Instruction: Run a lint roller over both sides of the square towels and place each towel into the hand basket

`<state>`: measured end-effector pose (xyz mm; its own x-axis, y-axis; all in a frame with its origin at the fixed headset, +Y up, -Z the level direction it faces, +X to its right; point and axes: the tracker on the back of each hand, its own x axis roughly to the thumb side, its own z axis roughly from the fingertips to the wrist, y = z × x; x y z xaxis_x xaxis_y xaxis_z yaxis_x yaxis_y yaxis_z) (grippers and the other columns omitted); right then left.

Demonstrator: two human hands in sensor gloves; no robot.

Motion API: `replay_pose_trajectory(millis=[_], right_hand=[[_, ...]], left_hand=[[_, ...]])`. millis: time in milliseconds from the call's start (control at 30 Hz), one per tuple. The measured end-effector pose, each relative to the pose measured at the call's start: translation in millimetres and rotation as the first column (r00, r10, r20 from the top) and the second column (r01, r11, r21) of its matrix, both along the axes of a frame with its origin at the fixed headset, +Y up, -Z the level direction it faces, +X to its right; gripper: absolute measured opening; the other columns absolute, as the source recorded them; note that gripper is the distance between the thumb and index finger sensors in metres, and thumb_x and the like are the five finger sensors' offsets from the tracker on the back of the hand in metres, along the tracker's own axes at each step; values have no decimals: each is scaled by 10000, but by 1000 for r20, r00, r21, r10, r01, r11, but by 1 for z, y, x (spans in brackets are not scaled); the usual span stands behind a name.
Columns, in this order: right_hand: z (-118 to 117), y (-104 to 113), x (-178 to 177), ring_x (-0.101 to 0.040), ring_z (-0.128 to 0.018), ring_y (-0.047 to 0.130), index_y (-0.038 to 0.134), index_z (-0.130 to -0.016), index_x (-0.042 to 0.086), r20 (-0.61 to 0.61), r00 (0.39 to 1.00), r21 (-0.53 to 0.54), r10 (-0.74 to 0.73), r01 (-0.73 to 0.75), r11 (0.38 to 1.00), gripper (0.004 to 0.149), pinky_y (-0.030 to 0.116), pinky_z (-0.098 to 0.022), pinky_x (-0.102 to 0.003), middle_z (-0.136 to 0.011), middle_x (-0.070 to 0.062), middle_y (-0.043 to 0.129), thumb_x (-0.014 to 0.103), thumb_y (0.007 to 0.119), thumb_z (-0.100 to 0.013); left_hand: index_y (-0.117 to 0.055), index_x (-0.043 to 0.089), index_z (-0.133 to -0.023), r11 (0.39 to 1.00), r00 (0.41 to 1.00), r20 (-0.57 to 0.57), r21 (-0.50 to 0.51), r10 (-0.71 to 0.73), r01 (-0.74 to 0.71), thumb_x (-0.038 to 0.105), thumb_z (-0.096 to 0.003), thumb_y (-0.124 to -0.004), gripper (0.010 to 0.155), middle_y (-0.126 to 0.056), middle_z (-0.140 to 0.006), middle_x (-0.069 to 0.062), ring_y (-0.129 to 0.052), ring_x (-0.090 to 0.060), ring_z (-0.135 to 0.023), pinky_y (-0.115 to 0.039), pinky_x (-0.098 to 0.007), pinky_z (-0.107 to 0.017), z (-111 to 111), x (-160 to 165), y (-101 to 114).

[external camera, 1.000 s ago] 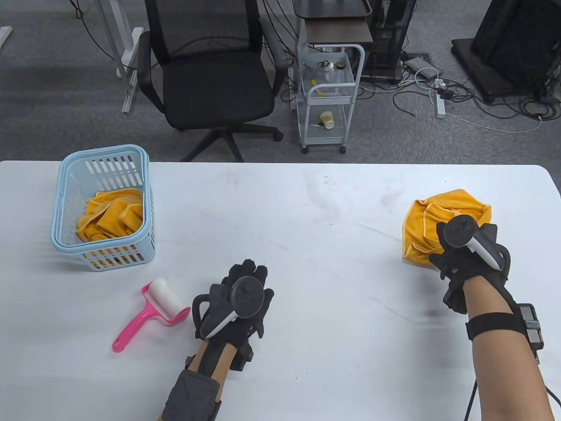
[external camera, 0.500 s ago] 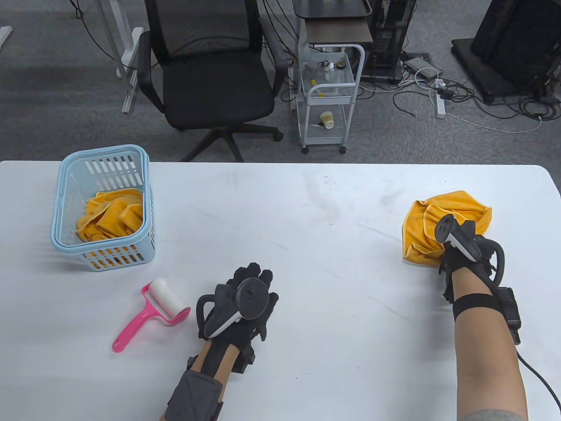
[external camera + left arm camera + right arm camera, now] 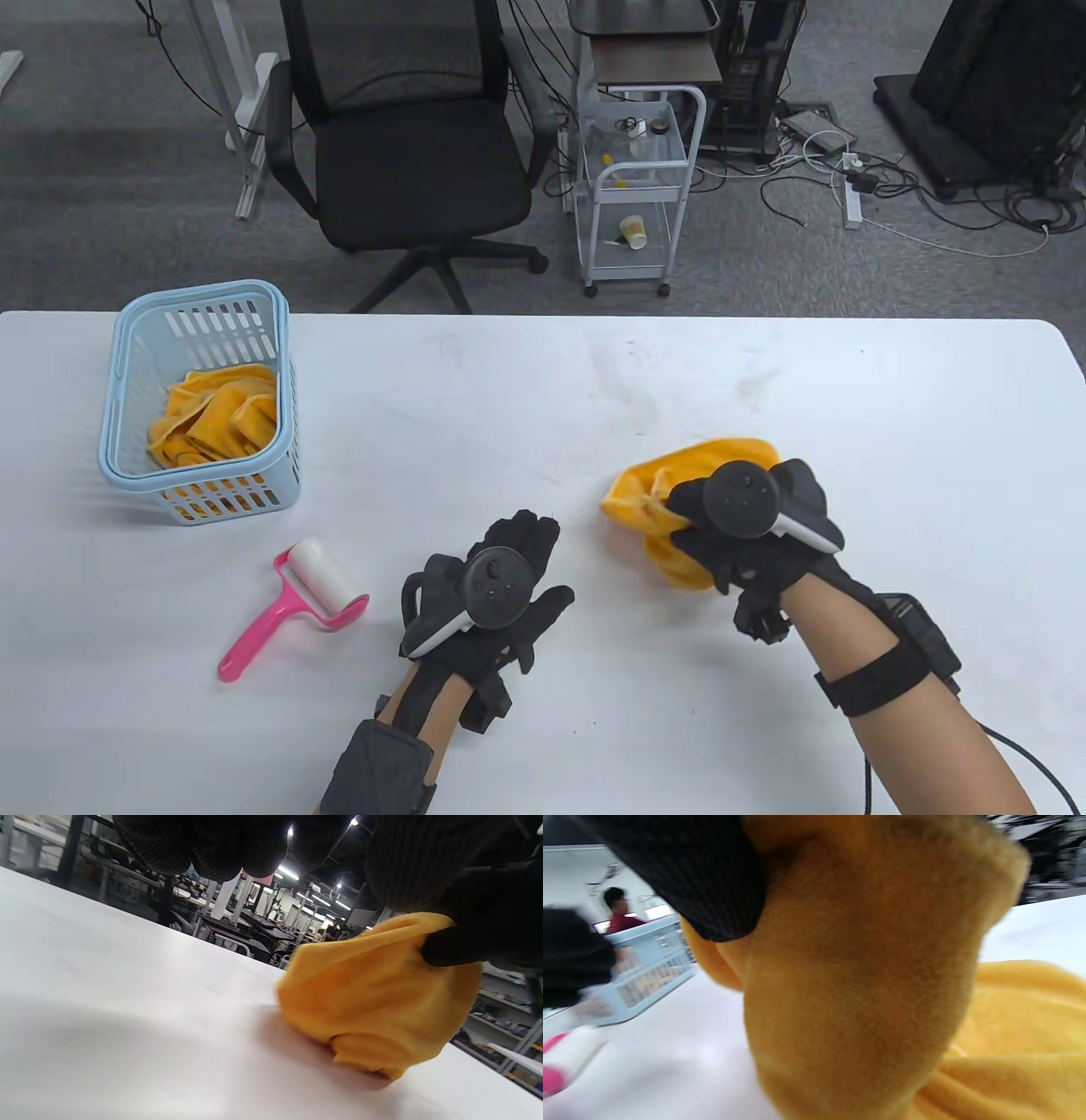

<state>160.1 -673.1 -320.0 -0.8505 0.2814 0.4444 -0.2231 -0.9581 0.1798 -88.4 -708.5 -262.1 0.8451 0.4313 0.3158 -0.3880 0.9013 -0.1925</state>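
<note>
My right hand (image 3: 721,535) grips a crumpled orange towel (image 3: 657,501) at the table's middle, bunched and touching the surface; the towel (image 3: 377,993) also shows in the left wrist view, and the towel (image 3: 865,984) fills the right wrist view. My left hand (image 3: 509,577) lies flat on the table just left of the towel, fingers spread and holding nothing. The pink lint roller (image 3: 293,607) with its white roll lies to the left of that hand. A light blue hand basket (image 3: 127,340) at the far left holds another orange towel (image 3: 216,416).
A white table (image 3: 543,382) carries everything. Behind its far edge stand a black office chair (image 3: 407,144) and a white wire cart (image 3: 636,187), with cables on the floor. A person in red shows far off in the right wrist view.
My right hand has closed on the orange towel and dragged it from the right side of the table to the middle. The left hand has shifted slightly right and forward.
</note>
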Motion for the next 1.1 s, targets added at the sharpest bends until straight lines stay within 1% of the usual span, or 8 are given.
replay_pose_trajectory(millis=[133, 300, 400, 667, 733, 867, 967, 1100], right_hand=[[31, -6, -36, -415, -927, 753, 810, -838, 232, -99, 994, 29, -37, 40, 999, 409, 646, -656, -635, -987, -109, 790, 360, 927, -468], [51, -19, -50, -414, -927, 754, 816, -831, 216, -126, 991, 45, -48, 54, 998, 419, 646, -655, -638, -983, -105, 794, 363, 937, -457], [53, -26, -48, -416, -927, 753, 816, -831, 203, -123, 991, 36, -46, 51, 998, 435, 646, -655, -638, -980, -104, 796, 378, 941, -452], [51, -47, -34, -443, -950, 713, 929, -707, 191, -135, 987, -49, -90, 84, 995, 441, 618, -661, -657, -1000, -131, 782, 534, 877, -435], [52, -48, -31, -457, -978, 661, 951, -760, 194, -146, 976, -79, -162, 152, 985, 460, 587, -673, -670, -1042, -147, 728, 524, 815, -469], [54, -45, -29, -458, -1014, 598, 843, -913, 286, -146, 978, -1, -152, 154, 988, 465, 551, -685, -692, -1110, -142, 609, 483, 785, -496], [54, -39, -26, -436, -1019, 608, 850, -896, 317, -158, 967, 55, -198, 208, 977, 429, 556, -692, -685, -1102, -121, 635, 447, 833, -488], [46, -43, -24, -462, -1032, 535, 897, -781, 141, -186, 897, -240, -402, 355, 904, 423, 522, -686, -704, -1066, -150, 668, 433, 878, -476]], left_hand=[[-512, 288, -1088, 995, 996, 57, -76, 62, -58, 564, -440, -834, 774, -494, -1206, -93, -594, -453, -1094, -566, -659, -745, -1, 2, -6], [-720, 319, -950, 977, 987, 87, -178, 138, -120, 489, -448, -877, 553, -699, -1116, -30, -767, -390, -1020, -598, -668, -729, -5, 4, -17], [-789, 356, -836, 979, 986, 117, -176, 121, -99, 453, -453, -885, 406, -770, -1059, 25, -816, -351, -991, -605, -668, -728, -5, 6, -19], [-801, 339, -791, 996, 989, 126, -57, 73, -66, 402, -484, -852, 317, -781, -1067, 33, -846, -341, -975, -623, -669, -728, 3, 6, -9], [-779, 365, -808, 998, 990, 128, -46, 51, -45, 405, -481, -840, 335, -795, -1050, 29, -863, -337, -960, -634, -662, -727, 3, 6, -8], [-719, 408, -841, 994, 988, 122, -68, 94, -86, 396, -491, -810, 362, -861, -978, 32, -937, -327, -884, -657, -646, -720, 2, 4, -9], [-700, 416, -842, 997, 990, 119, -43, 73, -69, 370, -483, -838, 387, -909, -885, 58, -1010, -254, -737, -712, -612, -701, 2, 2, -7], [-687, 427, -842, 999, 993, 108, 18, 45, -47, 361, -488, -838, 391, -890, -874, 67, -987, -241, -718, -710, -610, -699, 5, 1, 0]])
